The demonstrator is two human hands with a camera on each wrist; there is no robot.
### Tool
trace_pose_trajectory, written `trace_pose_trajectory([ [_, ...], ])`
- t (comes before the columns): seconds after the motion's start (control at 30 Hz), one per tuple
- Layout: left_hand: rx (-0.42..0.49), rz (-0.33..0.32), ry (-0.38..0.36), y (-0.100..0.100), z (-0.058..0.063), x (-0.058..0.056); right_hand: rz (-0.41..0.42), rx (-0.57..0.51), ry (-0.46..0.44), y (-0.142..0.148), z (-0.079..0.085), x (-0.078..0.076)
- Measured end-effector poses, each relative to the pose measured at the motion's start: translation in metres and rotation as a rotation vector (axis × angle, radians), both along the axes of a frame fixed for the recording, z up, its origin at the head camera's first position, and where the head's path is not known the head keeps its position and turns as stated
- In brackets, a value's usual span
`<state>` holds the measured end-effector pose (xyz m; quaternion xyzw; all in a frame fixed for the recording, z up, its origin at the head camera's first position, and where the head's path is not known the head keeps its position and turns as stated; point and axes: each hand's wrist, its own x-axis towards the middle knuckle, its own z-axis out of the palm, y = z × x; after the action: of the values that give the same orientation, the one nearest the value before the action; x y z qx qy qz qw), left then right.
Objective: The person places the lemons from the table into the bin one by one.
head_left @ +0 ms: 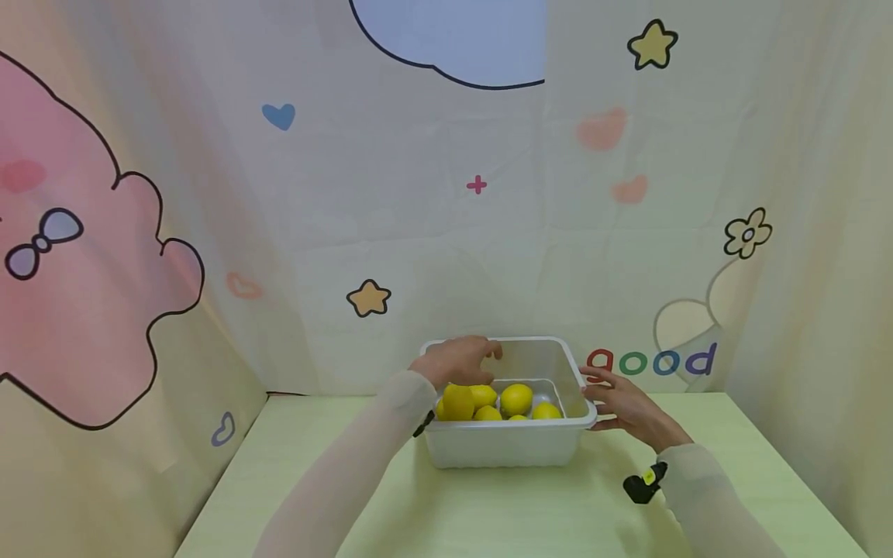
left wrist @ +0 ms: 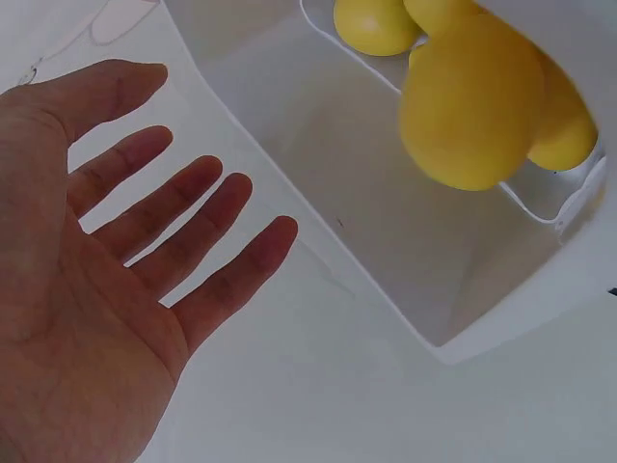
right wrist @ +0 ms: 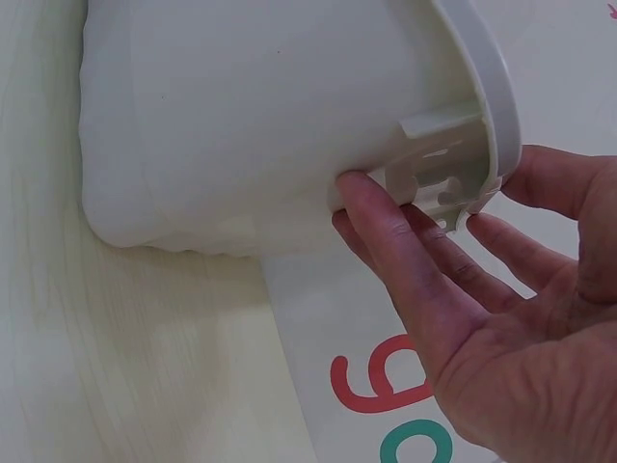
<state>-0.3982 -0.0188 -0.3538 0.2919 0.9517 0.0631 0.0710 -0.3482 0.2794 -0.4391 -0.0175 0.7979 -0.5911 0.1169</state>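
Note:
A white plastic bin (head_left: pixel 504 447) on the table contains several yellow lemons (head_left: pixel 516 399). My left hand (head_left: pixel 456 360) is over the bin's left side, empty, its fingers loosely spread in the left wrist view. Below it, one blurred lemon (left wrist: pixel 472 106) looks larger and nearer than the rest, overlapping them. At the bin's right side, my right hand (head_left: pixel 631 411) holds the rim near the handle (right wrist: pixel 448 178). Its fingertips (right wrist: pixel 357 188) press against the outer wall below the rim, while another digit meets the rim itself.
The pale green tabletop (head_left: pixel 391 511) extends on both sides of the bin. Right behind the bin hangs a printed cloth (head_left: pixel 418 232) with stars, hearts and the word "good". More cloth closes off the left and right sides.

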Motion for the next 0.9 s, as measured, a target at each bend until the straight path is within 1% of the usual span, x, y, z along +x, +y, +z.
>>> trace_pose_trajectory([
  [0.23, 0.039, -0.017, 0.014, -0.007, 0.000, 0.007, -0.010, -0.003, -0.007, -0.001, -0.002, -0.001],
  [0.3, 0.044, -0.023, 0.029, -0.009, 0.000, 0.009, -0.015, 0.000, -0.004, -0.002, -0.001, 0.000],
  [0.6, 0.013, -0.015, 0.106, -0.014, 0.002, 0.023, -0.033, 0.029, 0.003, -0.004, 0.001, 0.001],
  [0.7, 0.028, -0.018, 0.125, -0.019, 0.000, 0.026, -0.039, 0.030, 0.001, -0.004, 0.000, 0.002],
  [0.9, 0.058, -0.044, 0.180, -0.033, -0.007, 0.031, -0.046, 0.047, 0.007, -0.007, 0.001, 0.001],
])
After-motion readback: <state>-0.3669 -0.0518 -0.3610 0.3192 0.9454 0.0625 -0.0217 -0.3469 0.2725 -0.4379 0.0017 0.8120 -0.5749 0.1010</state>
